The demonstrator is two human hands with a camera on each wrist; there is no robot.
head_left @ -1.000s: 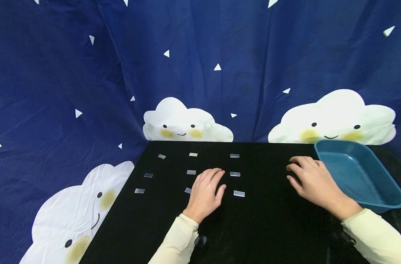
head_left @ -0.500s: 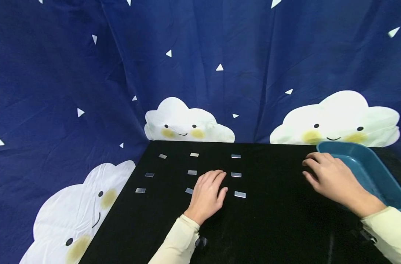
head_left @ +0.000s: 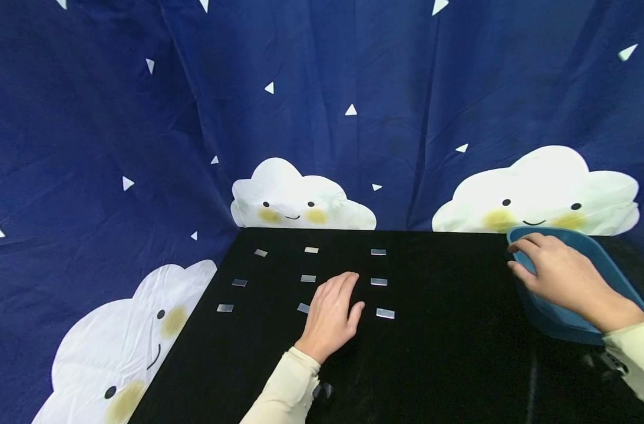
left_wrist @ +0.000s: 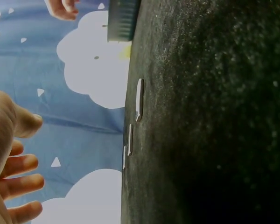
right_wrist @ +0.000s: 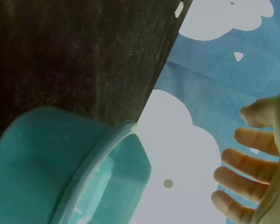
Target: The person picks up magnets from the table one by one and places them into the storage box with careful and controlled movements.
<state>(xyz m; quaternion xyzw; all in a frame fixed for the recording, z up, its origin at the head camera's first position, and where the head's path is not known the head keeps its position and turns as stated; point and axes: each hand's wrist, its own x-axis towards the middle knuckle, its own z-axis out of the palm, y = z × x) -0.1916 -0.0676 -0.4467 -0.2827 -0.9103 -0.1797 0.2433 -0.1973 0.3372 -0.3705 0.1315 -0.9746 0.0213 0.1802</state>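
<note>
Several small flat silvery rectangular pieces lie in a loose grid on the black tabletop point(head_left: 438, 353). My left hand point(head_left: 327, 318) is over the near part of the grid and partly covers one piece point(head_left: 303, 307). Another piece point(head_left: 385, 313) lies just right of its thumb. In the left wrist view its fingers point(left_wrist: 21, 187) are spread above the surface and hold nothing. My right hand point(head_left: 571, 275) is over the left side of a teal plastic tub point(head_left: 560, 327). Seen from the right wrist, its fingers point(right_wrist: 242, 184) are loosely extended with nothing between them; whether they touch the rim cannot be told.
A dark blue curtain point(head_left: 311, 70) with white triangles and smiling clouds point(head_left: 544, 182) hangs behind and left of the table. The tub stands at the table's far right. Dark cloth or tabletop stretches between the pieces and the tub.
My right hand has moved to the right, from beside the tub to over its left rim. The left hand and the silvery pieces have stayed in place.
</note>
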